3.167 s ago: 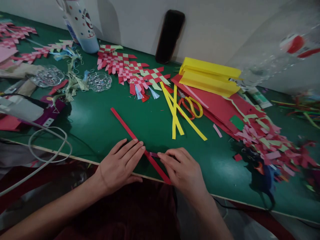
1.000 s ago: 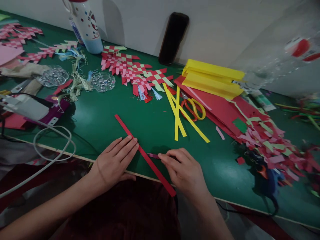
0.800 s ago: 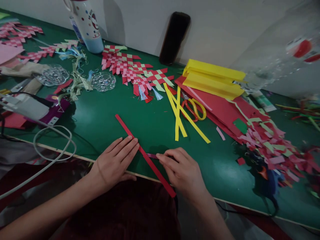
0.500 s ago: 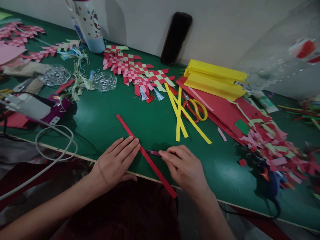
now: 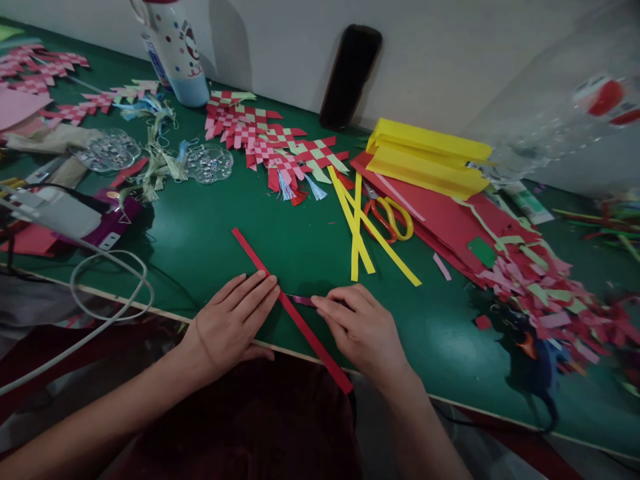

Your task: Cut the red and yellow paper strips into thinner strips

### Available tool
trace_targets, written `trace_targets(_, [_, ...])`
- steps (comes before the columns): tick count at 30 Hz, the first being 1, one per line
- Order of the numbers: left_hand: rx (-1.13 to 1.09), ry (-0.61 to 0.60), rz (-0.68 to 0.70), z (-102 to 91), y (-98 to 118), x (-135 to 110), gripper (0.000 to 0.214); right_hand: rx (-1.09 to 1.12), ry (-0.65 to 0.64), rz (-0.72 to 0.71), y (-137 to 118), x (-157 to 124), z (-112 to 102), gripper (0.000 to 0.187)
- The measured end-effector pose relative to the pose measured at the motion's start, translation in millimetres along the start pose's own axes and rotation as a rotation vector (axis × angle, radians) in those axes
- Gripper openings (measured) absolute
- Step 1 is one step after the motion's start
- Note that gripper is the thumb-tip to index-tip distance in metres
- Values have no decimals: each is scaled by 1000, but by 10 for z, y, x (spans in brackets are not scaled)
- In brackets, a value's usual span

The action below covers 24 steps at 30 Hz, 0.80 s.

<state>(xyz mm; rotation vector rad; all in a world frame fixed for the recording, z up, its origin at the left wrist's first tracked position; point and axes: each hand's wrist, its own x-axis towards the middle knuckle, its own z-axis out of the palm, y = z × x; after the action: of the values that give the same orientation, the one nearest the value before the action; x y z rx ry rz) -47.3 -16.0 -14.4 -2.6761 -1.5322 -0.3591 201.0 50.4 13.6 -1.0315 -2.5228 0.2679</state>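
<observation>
Red strip lies slantwise across the desk edge. Left hand rests flat, fingers released, tips on it. Right hand fingers grasp a purple scrap against it. They're being joined, I'd judge; next needs steady alignment.

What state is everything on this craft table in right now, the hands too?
red strip: flat, unfolded, near end past the table edge.
small purple piece: pinched, tip touching the red strip.
left hand: open, flat on the table, fingertips at the red strip.
right hand: closed on the small purple piece.
phone: leaning on the wall, screen dark.
bottle: upright.
yellow paper: folded.
scissors: lying flat, blades partly hidden.
</observation>
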Motion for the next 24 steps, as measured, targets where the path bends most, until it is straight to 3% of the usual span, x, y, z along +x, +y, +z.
trace_targets(6, [-57, 23, -20, -80, 36, -6, 72, 51, -33, -2, -47, -115, -56, 24])
trace_targets(12, [29, 35, 4, -24, 14, -14, 84, 29, -19, 15, -121, -142, -51, 23])
trace_targets(24, [60, 27, 32, 4, -10, -19, 82, 20, 3, 33, -142, -122, -10, 24])
